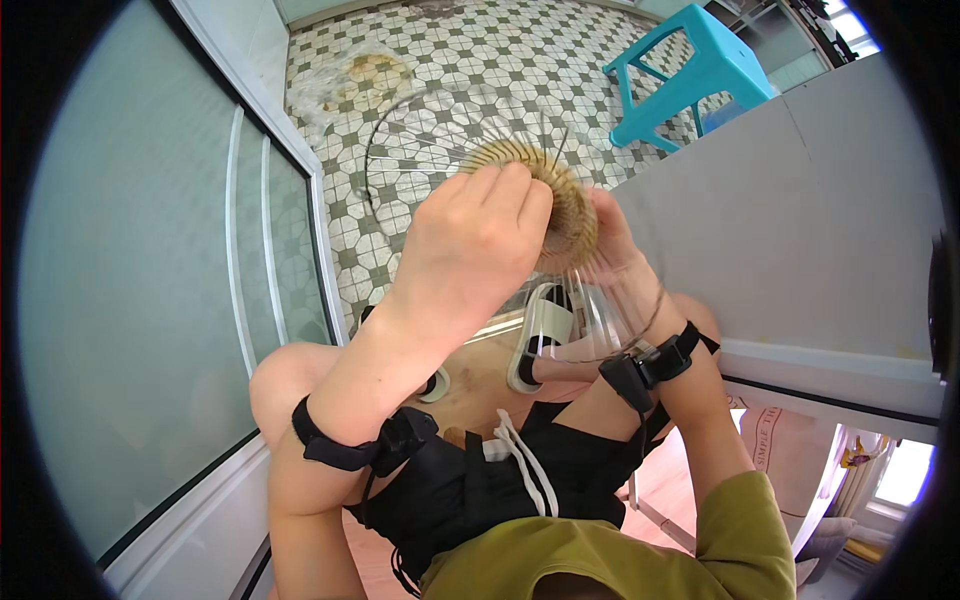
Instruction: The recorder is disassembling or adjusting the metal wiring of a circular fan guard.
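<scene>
Between my hands is a round wire guard like a fan's (420,157), with thin spokes fanning out to a dark outer rim. Its middle is a dense brownish-yellow ring (573,232). My left hand (478,225) is closed in a fist at this ring, knuckles up; its fingertips are hidden, so anything else in it cannot be seen. My right hand (622,245) grips the guard from the right side, partly behind the ring and spokes. The guard is tilted above the floor, in front of my knees.
A turquoise plastic stool (700,70) stands at the far right on the patterned tile floor (450,50). A yellowish, wet-looking patch (375,75) lies on the tiles. A glass sliding door (170,250) borders my left, a grey panel (800,200) my right. My slippered foot (545,325) is below the guard.
</scene>
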Motion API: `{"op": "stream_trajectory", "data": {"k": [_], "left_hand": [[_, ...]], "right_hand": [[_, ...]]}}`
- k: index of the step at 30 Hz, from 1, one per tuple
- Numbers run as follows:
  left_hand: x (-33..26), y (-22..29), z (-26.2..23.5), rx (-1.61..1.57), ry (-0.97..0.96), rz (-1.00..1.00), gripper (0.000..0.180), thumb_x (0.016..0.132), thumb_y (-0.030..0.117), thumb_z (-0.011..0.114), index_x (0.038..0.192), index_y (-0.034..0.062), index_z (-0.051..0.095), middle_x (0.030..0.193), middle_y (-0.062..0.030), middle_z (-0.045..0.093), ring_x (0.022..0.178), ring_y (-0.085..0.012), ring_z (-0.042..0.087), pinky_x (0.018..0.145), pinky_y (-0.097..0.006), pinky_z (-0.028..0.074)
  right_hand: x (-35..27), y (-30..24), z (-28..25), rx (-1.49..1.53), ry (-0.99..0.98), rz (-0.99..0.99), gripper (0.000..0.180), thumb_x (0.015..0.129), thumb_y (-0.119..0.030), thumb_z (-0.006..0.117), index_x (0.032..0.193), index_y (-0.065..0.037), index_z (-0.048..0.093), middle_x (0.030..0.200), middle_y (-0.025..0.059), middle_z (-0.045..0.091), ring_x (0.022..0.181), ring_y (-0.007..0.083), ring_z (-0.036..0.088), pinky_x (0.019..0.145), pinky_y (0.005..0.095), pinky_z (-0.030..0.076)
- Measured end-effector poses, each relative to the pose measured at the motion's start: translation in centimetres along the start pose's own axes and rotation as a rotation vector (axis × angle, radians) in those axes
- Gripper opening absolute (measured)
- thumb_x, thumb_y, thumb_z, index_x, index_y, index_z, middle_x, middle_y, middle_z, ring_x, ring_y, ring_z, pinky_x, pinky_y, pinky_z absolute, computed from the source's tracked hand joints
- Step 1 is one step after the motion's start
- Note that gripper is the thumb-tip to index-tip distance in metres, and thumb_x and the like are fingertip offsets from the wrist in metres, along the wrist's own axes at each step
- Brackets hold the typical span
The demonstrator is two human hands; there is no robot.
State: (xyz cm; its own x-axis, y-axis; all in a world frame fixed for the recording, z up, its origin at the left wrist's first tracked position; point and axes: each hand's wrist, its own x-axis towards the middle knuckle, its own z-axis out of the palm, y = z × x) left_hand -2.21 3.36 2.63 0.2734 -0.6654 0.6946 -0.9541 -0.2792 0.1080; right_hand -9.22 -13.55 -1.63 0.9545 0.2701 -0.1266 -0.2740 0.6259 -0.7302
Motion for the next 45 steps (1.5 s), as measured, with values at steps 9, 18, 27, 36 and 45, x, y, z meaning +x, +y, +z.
{"op": "stream_trajectory", "data": {"k": [9, 18, 27, 36, 45], "left_hand": [[0.4, -1.4, -1.6, -0.082, -0.084, -0.047, 0.011, 0.065, 0.006, 0.059, 0.072, 0.0061, 0.050, 0.070, -0.0056, 0.051, 0.067, -0.0204, 0.057, 0.058, -0.031, 0.048], [0.6, -0.6, -1.4, -0.011, -0.120, 0.082, 0.011, 0.063, 0.007, 0.059, 0.069, 0.0069, 0.050, 0.067, -0.0039, 0.048, 0.066, -0.0179, 0.056, 0.058, -0.029, 0.046], [0.4, -1.2, -1.2, 0.017, -0.075, -0.028, 0.017, 0.061, 0.004, 0.061, 0.074, 0.0058, 0.051, 0.069, -0.0055, 0.048, 0.064, -0.0197, 0.055, 0.056, -0.031, 0.047], [-0.3, 0.0, 0.2, 0.038, -0.012, -0.096, 0.015, 0.064, 0.003, 0.059, 0.074, 0.0058, 0.049, 0.069, -0.0052, 0.048, 0.063, -0.0185, 0.055, 0.053, -0.029, 0.046], [-0.4, 1.2, 0.5, 0.181, -0.128, -0.107, 0.014, 0.061, 0.007, 0.059, 0.071, 0.0059, 0.049, 0.067, -0.0046, 0.048, 0.062, -0.0172, 0.055, 0.054, -0.027, 0.045]], "right_hand": [[0.5, 0.4, -1.2, 0.546, -0.108, 0.102, 0.067, 0.092, -0.061, 0.022, 0.136, -0.012, 0.033, 0.130, 0.0157, 0.045, 0.110, 0.0434, 0.052, 0.071, 0.0546, 0.054], [0.1, -0.1, -1.6, 0.416, 0.083, 0.045, 0.068, 0.092, -0.058, 0.025, 0.133, -0.004, 0.035, 0.127, 0.0168, 0.048, 0.097, 0.0369, 0.061, 0.057, 0.0431, 0.060], [-0.2, 0.5, -2.9, 0.346, 0.190, -0.050, 0.046, 0.098, -0.039, 0.032, 0.128, -0.006, 0.043, 0.125, 0.0126, 0.051, 0.109, 0.0249, 0.056, 0.091, 0.0440, 0.051], [0.6, 1.2, -1.4, 0.596, -0.237, -0.017, 0.056, 0.095, -0.052, 0.030, 0.133, -0.012, 0.041, 0.130, 0.0073, 0.048, 0.118, 0.0230, 0.049, 0.098, 0.0482, 0.043], [0.9, 2.3, -0.9, 0.520, -0.224, -0.041, 0.067, 0.091, -0.061, 0.031, 0.135, -0.012, 0.040, 0.134, 0.0078, 0.046, 0.121, 0.0234, 0.046, 0.097, 0.0472, 0.041]]}}
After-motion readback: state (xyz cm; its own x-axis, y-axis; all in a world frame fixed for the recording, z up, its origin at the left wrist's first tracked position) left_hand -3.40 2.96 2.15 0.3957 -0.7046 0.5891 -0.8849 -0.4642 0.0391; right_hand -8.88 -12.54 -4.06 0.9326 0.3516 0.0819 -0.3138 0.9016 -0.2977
